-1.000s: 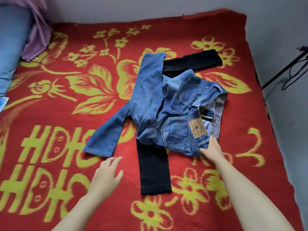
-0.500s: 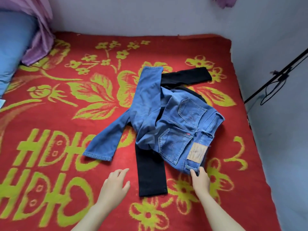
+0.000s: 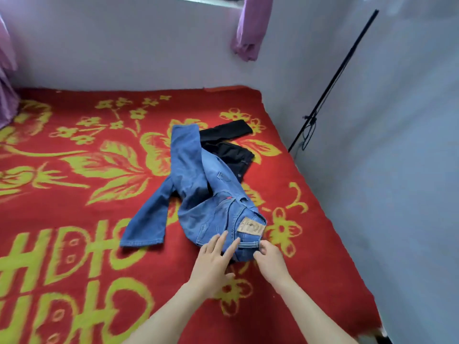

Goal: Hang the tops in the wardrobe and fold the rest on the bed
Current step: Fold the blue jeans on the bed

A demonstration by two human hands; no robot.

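Blue jeans (image 3: 198, 194) lie crumpled on the red bed cover (image 3: 74, 244), back side up, with a tan leather patch at the waistband. My right hand (image 3: 269, 259) pinches the waistband at its near edge. My left hand (image 3: 214, 259) lies with straight fingers on the denim beside it. One blue leg points toward the wall, the other spreads out to the left. Black trousers (image 3: 231, 150) lie partly under the jeans, showing at the far right.
The bed fills a corner, with grey walls behind and to the right. A thin black pole (image 3: 332, 83) with a cable leans against the right wall. Purple cloth (image 3: 250, 28) hangs from the window ledge, and more purple fabric (image 3: 7, 95) hangs at the far left.
The jeans' waist has been dragged toward me, covering the near black leg. My left hand moved right onto the denim. The view tilted up toward the wall.
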